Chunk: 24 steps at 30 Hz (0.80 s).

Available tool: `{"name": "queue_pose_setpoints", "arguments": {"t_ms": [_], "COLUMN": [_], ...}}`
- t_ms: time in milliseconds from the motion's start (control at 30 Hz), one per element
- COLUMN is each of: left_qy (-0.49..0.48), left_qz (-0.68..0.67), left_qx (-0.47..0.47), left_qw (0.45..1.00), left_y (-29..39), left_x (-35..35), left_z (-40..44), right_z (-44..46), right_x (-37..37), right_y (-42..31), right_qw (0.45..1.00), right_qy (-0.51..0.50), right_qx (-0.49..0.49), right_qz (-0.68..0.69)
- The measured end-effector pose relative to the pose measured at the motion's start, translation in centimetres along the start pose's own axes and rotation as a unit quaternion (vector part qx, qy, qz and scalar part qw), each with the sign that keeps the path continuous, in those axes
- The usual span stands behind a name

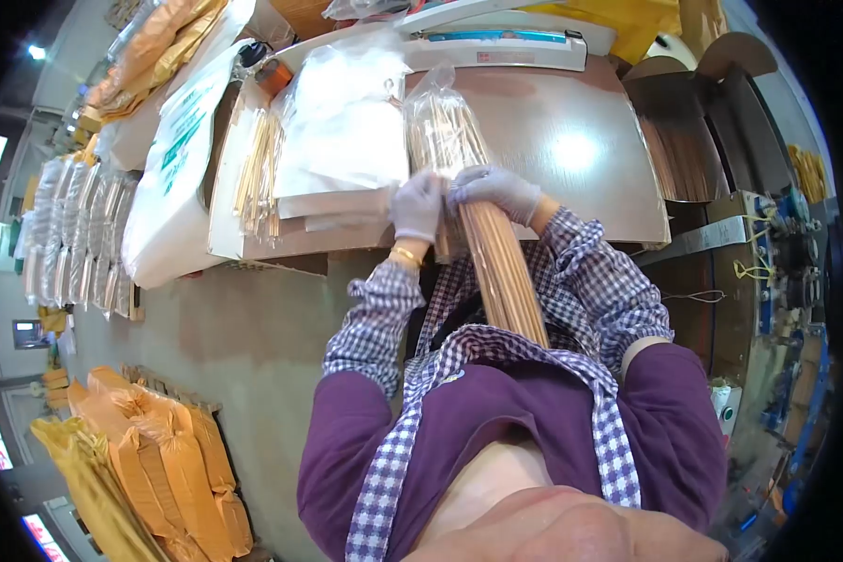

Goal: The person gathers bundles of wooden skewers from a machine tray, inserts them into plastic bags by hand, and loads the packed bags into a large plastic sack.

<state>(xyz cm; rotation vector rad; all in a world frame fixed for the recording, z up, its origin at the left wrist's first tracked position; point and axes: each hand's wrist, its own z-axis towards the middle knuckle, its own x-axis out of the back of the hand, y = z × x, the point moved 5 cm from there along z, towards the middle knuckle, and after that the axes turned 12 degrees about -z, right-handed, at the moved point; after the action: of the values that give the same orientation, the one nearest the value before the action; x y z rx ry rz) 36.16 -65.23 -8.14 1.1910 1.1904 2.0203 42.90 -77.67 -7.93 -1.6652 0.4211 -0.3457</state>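
Observation:
A long bundle of thin wooden sticks [501,267] runs from my chest up to the table edge. My right hand [499,190], in a pale glove, is wrapped over its upper end. Beside it my left hand [418,203], also gloved, is closed on the edge of a clear plastic bag [445,126] that has sticks in it. The two hands are close together, with the bag's lower part between them. Left of my hands lies a stack of white plastic bags [342,131], and beyond it another clear bag of sticks [258,173].
The brown table [543,122] carries a long box [506,51] at its back. An open carton [674,140] with sticks stands at the right. Wrapped bundles [75,234] are stacked at the left, with orange sacks [164,459] on the floor.

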Motion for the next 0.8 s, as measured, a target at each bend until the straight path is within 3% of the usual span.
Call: {"name": "queue_pose_setpoints", "arguments": {"t_ms": [33,67,133,167,200,233,267,333,367,400,467,500,533,600,667,733,767,800], "left_qy": [0.02,0.019,-0.027,-0.065,-0.101,-0.171,-0.24,-0.265,-0.205,-0.157,-0.129,-0.13,-0.13,-0.143,-0.126,-0.264,-0.323,-0.378], "left_qz": [-0.149,-0.152,-0.176,-0.141,-0.105,-0.082,-0.058,-0.115,-0.112,-0.077,-0.039,-0.02,-0.018,-0.038,-0.069,-0.184,-0.195,-0.205], "left_qx": [0.023,0.02,-0.151,-0.231,-0.312,-0.32,-0.324,-0.294,-0.289,-0.237,-0.152,-0.142,-0.142,-0.176,-0.192,-0.128,-0.08,-0.033], "left_qw": [0.988,0.988,0.972,0.96,0.939,0.928,0.913,0.911,0.928,0.956,0.979,0.981,0.981,0.973,0.971,0.938,0.923,0.902], "left_y": [-0.7,-1.0,7.0,9.7,11.4,11.2,10.9,10.4,9.1,7.5,4.9,4.7,4.2,3.8,4.6,5.1,5.1,5.0], "left_x": [-0.5,-1.6,-2.6,-2.6,-2.8,-3.4,-3.9,-2.5,-1.4,-0.1,1.1,1.0,0.6,-0.6,-1.3,-2.4,-2.3,-2.1], "left_z": [1.8,1.5,-0.7,-2.0,-3.4,-4.9,-6.5,-8.4,-8.6,-8.7,-9.4,-9.9,-10.0,-9.6,-9.6,-11.0,-12.2,-13.6], "right_z": [0.0,0.3,0.4,-3.3,-5.5,-7.8,-10.5,-14.1,-15.9,-17.2,-18.0,-17.9,-17.0,-15.2,-14.3,-13.9,-15.1,-16.2], "right_x": [-0.3,-0.1,1.9,0.1,-0.8,-1.2,-2.0,-1.6,-0.3,0.5,1.8,1.5,1.4,1.7,2.0,1.6,0.6,-0.2], "right_y": [0.6,2.6,5.6,1.9,3.4,5.0,3.9,5.3,6.7,7.2,7.4,4.2,3.8,1.9,2.6,2.5,1.7,2.1], "right_qw": [0.995,0.995,0.97,0.981,0.971,0.952,0.966,0.959,0.956,0.945,0.927,0.851,0.852,0.793,0.806,0.744,0.751,0.769], "right_qy": [0.057,0.06,0.197,0.153,0.179,0.201,0.226,0.278,0.283,0.268,0.279,0.312,0.313,0.333,0.341,0.306,0.324,0.305], "right_qx": [-0.071,-0.07,0.11,0.121,0.115,0.108,0.109,-0.017,-0.065,-0.185,-0.07,-0.086,-0.085,0.025,0.039,0.03,0.092,0.082], "right_qz": [-0.041,-0.044,-0.09,0.012,0.109,0.205,0.071,0.056,0.032,-0.001,-0.242,-0.413,-0.411,-0.51,-0.482,-0.593,-0.568,-0.556]}}
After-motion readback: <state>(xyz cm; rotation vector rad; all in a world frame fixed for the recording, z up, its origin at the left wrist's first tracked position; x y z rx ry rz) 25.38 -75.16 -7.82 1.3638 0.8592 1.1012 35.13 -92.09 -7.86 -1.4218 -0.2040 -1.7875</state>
